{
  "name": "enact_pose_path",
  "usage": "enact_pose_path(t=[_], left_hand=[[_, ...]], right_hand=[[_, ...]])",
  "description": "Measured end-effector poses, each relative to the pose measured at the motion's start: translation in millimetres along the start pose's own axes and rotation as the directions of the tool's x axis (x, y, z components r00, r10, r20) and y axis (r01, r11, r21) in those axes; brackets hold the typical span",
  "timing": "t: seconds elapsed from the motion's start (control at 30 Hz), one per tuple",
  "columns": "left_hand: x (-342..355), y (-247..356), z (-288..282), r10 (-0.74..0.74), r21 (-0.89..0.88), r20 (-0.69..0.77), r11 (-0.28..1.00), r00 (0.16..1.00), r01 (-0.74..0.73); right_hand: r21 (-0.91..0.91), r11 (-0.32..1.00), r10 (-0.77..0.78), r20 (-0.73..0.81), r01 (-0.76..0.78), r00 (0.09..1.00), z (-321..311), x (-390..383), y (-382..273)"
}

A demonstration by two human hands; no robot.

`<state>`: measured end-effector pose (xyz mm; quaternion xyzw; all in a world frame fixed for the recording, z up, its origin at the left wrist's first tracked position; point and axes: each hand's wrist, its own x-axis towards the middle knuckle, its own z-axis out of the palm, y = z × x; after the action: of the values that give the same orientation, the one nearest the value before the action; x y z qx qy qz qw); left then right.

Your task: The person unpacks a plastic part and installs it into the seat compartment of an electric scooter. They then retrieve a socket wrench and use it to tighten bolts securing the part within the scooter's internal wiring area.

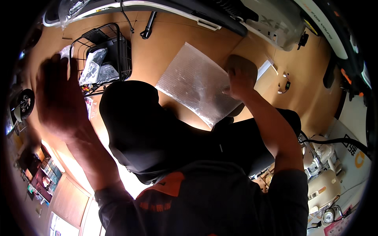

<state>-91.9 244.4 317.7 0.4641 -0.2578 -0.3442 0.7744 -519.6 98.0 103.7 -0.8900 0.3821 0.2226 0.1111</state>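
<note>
My left hand point(61, 98) is raised at the left, near a black wire basket point(120, 51). Its fingers are stretched out and hold nothing; the hand is dark against the light. A clear bubble-wrap sheet point(189, 76) spreads flat in front of my knees. At its right edge is my right hand point(241, 82), with fingers curled and thumb over the sheet, closed on that edge. Just behind this hand shows a dark grey-brown rounded shape point(244, 65), partly hidden, whose kind I cannot tell.
Clear plastic-wrapped parts point(94, 67) lie in the basket. A white and black scooter point(185, 13) runs along the far side, with a black stand leg point(149, 25) below it. A small wired part point(287, 84) lies on the brown floor at right. Cream scooters point(325, 188) stand at lower right.
</note>
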Motion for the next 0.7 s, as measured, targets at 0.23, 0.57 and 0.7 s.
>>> enact_pose_path(t=[0.23,0.57,0.7], left_hand=[[-15.2,-103.8,100.8,-0.206,0.803,0.377,0.558,0.903,-0.209],[-62.6,-167.6,110.5,-0.972,0.855,0.235,0.220,-0.026,-0.470],[-60.8,-187.5,102.8,-0.982,0.789,0.188,0.144,0.011,-0.597]], right_hand=[[0.484,0.868,-0.302,0.340,0.109,0.891,-13.5,-10.0,-43.5],[0.513,0.839,-0.432,0.426,0.182,0.795,-44.2,-29.9,-59.7],[0.449,0.885,-0.309,0.368,0.124,0.877,-33.6,-6.3,-17.1]])
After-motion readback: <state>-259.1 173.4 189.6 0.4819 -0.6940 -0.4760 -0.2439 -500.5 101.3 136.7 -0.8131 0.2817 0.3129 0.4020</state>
